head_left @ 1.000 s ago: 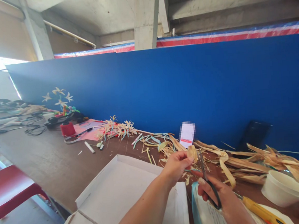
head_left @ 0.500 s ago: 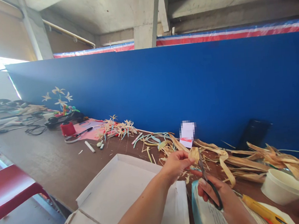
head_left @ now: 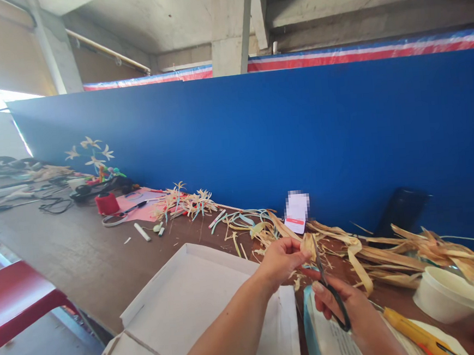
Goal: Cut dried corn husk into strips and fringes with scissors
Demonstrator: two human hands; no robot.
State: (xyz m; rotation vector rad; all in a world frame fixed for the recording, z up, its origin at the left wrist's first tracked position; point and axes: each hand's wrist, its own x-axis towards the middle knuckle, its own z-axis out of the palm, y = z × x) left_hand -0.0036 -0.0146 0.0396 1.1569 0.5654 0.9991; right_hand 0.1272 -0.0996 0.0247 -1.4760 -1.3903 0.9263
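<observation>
1. Box (head_left: 190,307): white, open, on the table (head_left: 82,250).
2. Left hand (head_left: 283,261): above the box's far right part, thumb and fingertips pinching the scrap (head_left: 308,244), just past that corner.
3. Right hand (head_left: 348,305): right of the box, fingers curled round the handles of the scissors (head_left: 322,272), blades at the scrap.
4. Cup (head_left: 447,297): well right of the box.

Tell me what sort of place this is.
Most likely a handicraft workspace in a bare-concrete building. The long brown table bears dried, husk-like strips and pale flower-shaped pieces; the right hand holds scissors, and a concrete column rises behind.
</observation>
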